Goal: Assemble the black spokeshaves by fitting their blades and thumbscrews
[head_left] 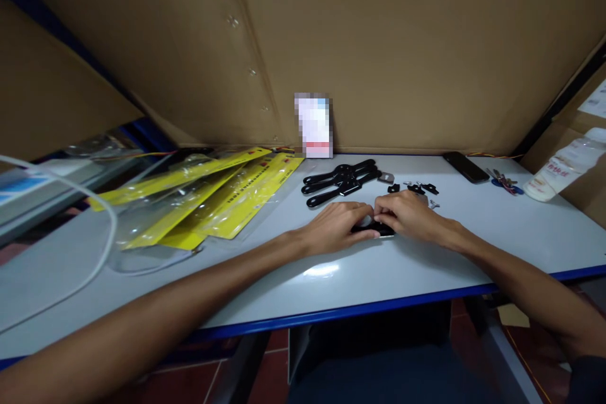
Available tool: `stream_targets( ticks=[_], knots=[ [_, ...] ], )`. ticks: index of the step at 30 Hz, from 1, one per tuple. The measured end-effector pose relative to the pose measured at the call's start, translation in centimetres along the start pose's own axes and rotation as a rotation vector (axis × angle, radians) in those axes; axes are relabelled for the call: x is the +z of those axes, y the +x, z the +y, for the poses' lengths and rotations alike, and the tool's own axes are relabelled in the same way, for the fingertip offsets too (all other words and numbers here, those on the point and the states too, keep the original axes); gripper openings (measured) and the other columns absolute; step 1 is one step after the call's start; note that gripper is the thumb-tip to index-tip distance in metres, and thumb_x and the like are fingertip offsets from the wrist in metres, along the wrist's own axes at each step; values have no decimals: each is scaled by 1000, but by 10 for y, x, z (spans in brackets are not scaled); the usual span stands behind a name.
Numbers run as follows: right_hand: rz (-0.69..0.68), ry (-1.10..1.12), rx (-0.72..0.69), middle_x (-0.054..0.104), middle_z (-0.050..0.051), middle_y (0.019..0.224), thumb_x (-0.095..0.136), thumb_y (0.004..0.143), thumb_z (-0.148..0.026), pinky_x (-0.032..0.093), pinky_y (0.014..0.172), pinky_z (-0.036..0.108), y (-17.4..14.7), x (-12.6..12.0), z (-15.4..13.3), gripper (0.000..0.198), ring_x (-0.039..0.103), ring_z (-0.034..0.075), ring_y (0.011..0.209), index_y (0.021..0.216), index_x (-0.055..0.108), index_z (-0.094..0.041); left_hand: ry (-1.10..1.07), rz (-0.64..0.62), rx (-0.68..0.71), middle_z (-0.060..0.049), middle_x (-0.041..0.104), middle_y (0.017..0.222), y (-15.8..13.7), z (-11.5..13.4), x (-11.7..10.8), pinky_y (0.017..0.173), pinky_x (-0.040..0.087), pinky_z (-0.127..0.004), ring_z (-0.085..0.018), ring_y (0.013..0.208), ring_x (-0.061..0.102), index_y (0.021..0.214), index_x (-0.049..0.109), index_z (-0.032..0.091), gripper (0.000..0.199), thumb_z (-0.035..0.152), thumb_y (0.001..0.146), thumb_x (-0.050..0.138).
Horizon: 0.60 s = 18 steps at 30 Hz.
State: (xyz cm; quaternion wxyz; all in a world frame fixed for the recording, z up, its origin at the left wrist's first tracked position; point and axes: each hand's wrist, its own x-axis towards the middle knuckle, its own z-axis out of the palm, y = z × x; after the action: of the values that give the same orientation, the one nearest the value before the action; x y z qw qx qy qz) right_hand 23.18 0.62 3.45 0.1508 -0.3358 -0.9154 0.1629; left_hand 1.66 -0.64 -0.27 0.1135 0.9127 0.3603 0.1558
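Note:
A black tool piece (387, 231) lies flat on the table under my fingers, mostly hidden by them. My left hand (331, 227) is closed round its left side, the thumb along the near edge. Just above its right part, my right hand (409, 213) is closed in a pinch, and what the fingertips hold is hidden. Behind the hands lie several black handles (338, 188) in an overlapping pile. Small black parts (430, 189) and a metal plate (386, 177) are near them. A small silvery wing-shaped screw (433, 204) rests beside my right hand.
Yellow cards in clear plastic packaging (255, 199) spread over the left side, with a white cable (111, 233) nearby. A bright screen (314, 126) leans on the cardboard wall (379, 44). At the right are a black phone (466, 167), keys (504, 181) and a white bottle (563, 167).

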Motion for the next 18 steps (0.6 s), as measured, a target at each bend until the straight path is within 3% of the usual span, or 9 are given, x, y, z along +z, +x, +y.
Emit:
stream_targets(
  ticks=[7,11,14,18],
  knots=[
    [-2,268,215,64,-2,62,61,88,-12,35,62,25,4,2,1,12,56,11,59,77,62,-17,-52,-1,1,-1,58,77,1,-3,0,65,32,-29,-16,67,48,101,66,17,43,58,99,53],
    [-86,195,115,66,-2,66,57,87,-8,35,63,25,1,-15,2,15,54,11,60,83,68,-17,-33,6,25,-1,59,80,0,-4,1,67,35,-29,-17,70,50,108,69,18,49,63,98,52],
    [-136,115,14,65,-4,69,56,82,-1,35,65,25,-2,-29,0,28,54,11,63,96,72,-20,-29,14,46,-2,60,82,-1,-3,1,69,37,-30,-17,71,51,113,70,19,51,64,98,51],
    [-138,56,-35,68,0,82,67,85,-11,37,68,26,-3,-33,-3,11,58,13,71,92,71,-19,-28,14,31,-2,59,79,-1,-4,1,67,36,-29,-17,70,51,109,69,18,49,63,99,51]
  ],
)
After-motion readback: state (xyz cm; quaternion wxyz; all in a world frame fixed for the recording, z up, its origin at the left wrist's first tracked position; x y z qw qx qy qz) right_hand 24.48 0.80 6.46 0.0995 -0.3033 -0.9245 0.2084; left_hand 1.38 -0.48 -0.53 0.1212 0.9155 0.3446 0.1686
